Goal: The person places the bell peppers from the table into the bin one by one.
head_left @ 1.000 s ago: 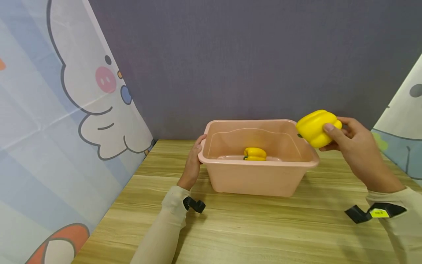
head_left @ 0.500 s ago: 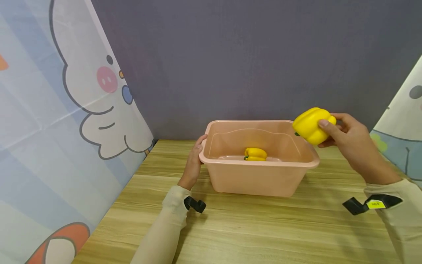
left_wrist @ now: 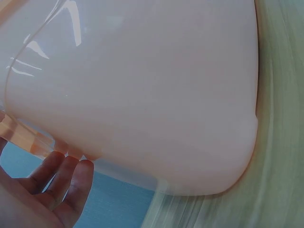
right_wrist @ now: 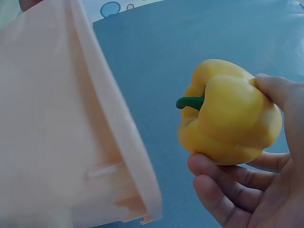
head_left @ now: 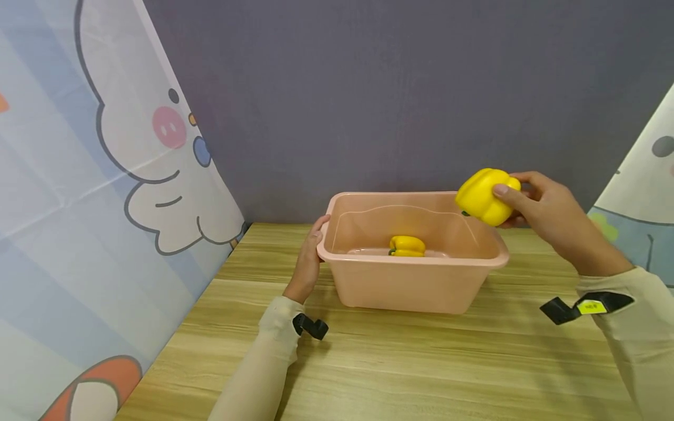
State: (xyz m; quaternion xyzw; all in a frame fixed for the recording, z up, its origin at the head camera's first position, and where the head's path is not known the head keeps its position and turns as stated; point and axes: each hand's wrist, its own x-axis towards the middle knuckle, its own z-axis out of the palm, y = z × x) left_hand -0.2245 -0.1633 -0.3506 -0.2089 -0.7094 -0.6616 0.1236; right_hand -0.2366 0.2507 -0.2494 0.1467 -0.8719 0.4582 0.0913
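A yellow bell pepper (head_left: 483,196) with a green stem is held by my right hand (head_left: 550,216), above the right end of a pink plastic bin (head_left: 405,286). In the right wrist view the thumb lies on one side of the pepper (right_wrist: 232,114) and the fingers (right_wrist: 209,166) support it from below. My left hand (head_left: 307,260) grips the bin's left rim; in the left wrist view its fingertips (left_wrist: 78,173) are bent up under that rim. Inside the bin, on its floor, lies a second yellow bell pepper (head_left: 407,245), partly hidden by the front wall.
The bin stands on a wood-grain table (head_left: 400,362) close to a dark grey backdrop (head_left: 389,93). A cartoon-printed curtain (head_left: 58,234) borders the left side, and another printed sheet (head_left: 637,234) is at the right. Black wrist mounts (head_left: 310,325) sit on both sleeves.
My right hand has carried the pepper leftward and slightly up, from beside the bin's right rim to over it. The left hand, the bin and the pepper inside stay in place.
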